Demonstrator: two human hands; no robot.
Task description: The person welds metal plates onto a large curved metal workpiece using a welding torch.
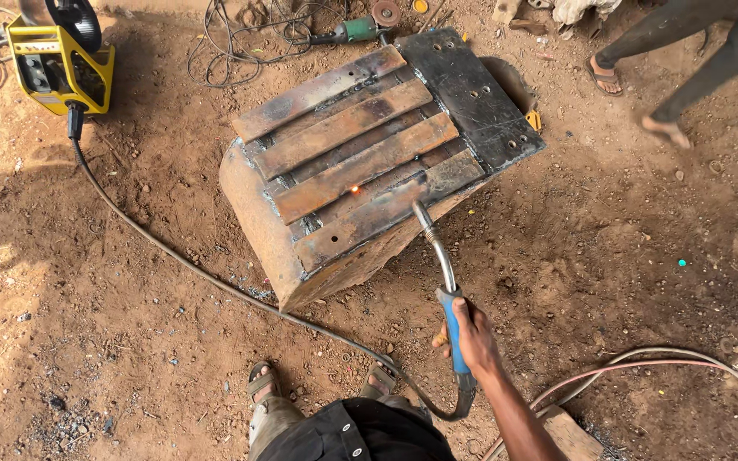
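Note:
My right hand [470,339] grips the blue handle of a welding torch [448,294]. Its curved metal neck reaches up to the near edge of a large rusty steel excavator bucket [258,213] lying on the dirt. Flat steel strips [360,166] lie in rows across the bucket's top face, beside a dark plate with bolt holes [471,98]. A small orange glow [354,189] shows on one strip, left of the torch tip. My left hand is out of view. My sandalled feet [262,384] stand just below the bucket.
A yellow welding machine [57,64] stands at the top left, its black cable [172,256] trailing across the dirt to the torch. An angle grinder [348,32] and tangled wires lie behind the bucket. Another person's legs [668,51] are at the top right. Hoses [659,363] curve at the lower right.

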